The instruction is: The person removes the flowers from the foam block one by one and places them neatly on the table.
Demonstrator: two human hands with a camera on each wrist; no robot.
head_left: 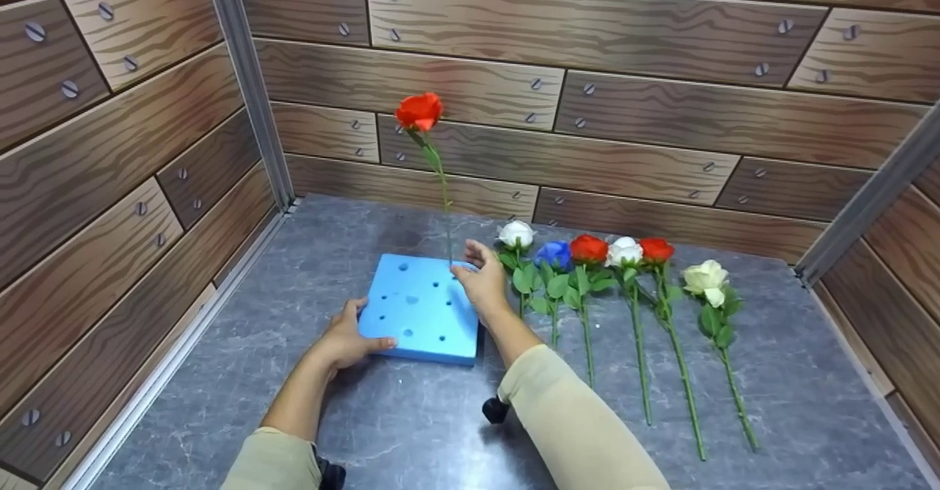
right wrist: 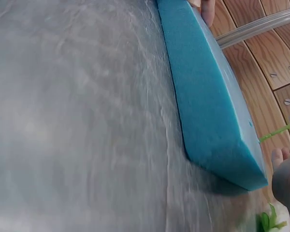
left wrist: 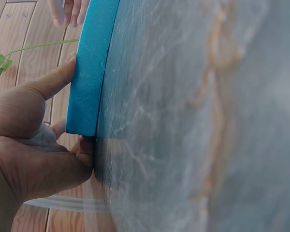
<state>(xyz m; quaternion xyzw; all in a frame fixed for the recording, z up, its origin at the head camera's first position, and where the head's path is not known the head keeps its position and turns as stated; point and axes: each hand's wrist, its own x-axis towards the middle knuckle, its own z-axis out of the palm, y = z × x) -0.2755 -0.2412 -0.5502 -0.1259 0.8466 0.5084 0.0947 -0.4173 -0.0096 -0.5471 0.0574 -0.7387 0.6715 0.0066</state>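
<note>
A light-blue foam block [head_left: 422, 314] with several holes lies on the table. One red rose [head_left: 419, 112] stands upright in its far right part, its green stem [head_left: 443, 181] leaning slightly left. My left hand [head_left: 344, 337] grips the block's near left corner; in the left wrist view the thumb [left wrist: 58, 77] lies on the top face and the fingers are partly hidden behind the edge. Beside the stem's base is my right hand [head_left: 481, 280], thumb and fingers spread apart, holding nothing that I can see. In the right wrist view this hand [right wrist: 287, 171] is partly cut off.
To the right of the block lie several roses in a row: a white one [head_left: 516, 234], a blue one [head_left: 554, 255], a red one [head_left: 589, 248], another white, another red and a cream one [head_left: 706, 281]. Wood-patterned walls [head_left: 470, 93] enclose the grey marbled table [head_left: 294, 284].
</note>
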